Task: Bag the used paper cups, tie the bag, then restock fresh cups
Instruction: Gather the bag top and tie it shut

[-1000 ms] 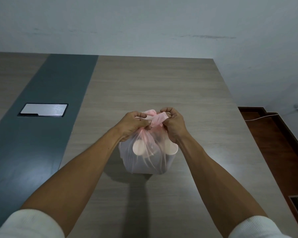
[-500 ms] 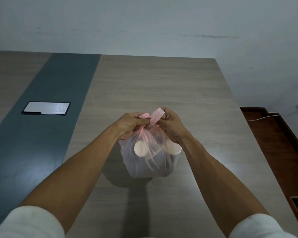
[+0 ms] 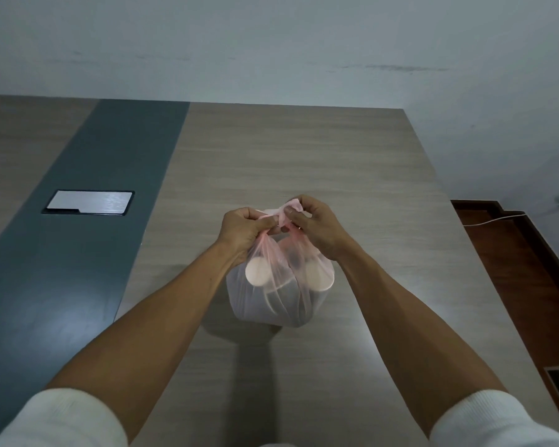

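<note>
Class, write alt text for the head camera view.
Two hands, left hand and right hand, pinch the pink handles of a thin plastic bag holding paper cups, which sits on a wooden table.

Bare table (image 3: 304, 162) all around bag (image 3: 281, 301).

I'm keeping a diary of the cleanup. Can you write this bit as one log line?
step: tying bag | left hand: pinching handle | right hand: pinching handle | bag: on table, cups inside | fresh cups: not in view
</note>
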The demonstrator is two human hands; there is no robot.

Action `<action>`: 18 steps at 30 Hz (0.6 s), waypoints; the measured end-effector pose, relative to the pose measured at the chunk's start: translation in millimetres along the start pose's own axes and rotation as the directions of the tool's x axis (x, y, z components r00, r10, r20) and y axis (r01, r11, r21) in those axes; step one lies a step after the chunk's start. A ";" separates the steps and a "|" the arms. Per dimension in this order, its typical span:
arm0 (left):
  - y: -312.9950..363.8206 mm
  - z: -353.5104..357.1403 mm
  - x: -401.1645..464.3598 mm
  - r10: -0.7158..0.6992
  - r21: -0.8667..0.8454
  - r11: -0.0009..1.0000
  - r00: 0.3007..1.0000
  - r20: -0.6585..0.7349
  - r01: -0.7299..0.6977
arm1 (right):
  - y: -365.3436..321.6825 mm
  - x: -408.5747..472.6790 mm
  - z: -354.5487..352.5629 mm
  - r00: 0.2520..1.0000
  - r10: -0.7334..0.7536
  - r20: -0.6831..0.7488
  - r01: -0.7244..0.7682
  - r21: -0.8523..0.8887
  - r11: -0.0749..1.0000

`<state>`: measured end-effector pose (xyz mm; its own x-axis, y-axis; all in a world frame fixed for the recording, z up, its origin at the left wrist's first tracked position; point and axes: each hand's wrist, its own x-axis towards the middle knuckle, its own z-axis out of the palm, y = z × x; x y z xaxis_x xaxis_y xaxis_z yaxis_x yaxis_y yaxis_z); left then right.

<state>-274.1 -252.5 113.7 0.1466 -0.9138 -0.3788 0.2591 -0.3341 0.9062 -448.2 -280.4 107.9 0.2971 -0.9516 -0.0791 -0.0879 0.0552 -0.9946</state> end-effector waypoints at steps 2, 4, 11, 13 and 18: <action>-1.4 4.0 -5.4 0.043 0.028 0.999 0.998 0.036 -0.044 | 2.0 3.3 5.1 0.993 -0.001 -0.119 -0.001 -0.010 1.000; -5.3 6.2 -7.6 0.146 0.087 0.985 0.987 0.063 -0.151 | 3.2 7.0 8.4 0.980 0.020 -0.198 -0.022 -0.006 1.000; -10.8 1.3 -12.9 0.557 0.714 0.206 0.680 0.477 -0.669 | 7.6 19.8 8.8 0.928 0.241 -0.283 -0.280 -0.108 0.954; -9.9 3.3 -13.6 0.512 0.789 0.195 0.747 0.425 -0.583 | 5.5 16.4 8.2 0.934 0.233 -0.270 -0.278 -0.142 0.950; -2.1 -1.1 5.1 0.301 0.760 0.581 0.944 0.133 -0.292 | 0.8 1.6 3.5 0.971 -0.024 -0.240 -0.037 -0.245 0.969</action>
<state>-272.9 -256.2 109.6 0.0896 -0.9942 -0.0599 -0.6175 -0.1027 0.7799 -444.5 -280.8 106.7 0.0628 -0.9973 -0.0368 -0.3288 0.0142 -0.9443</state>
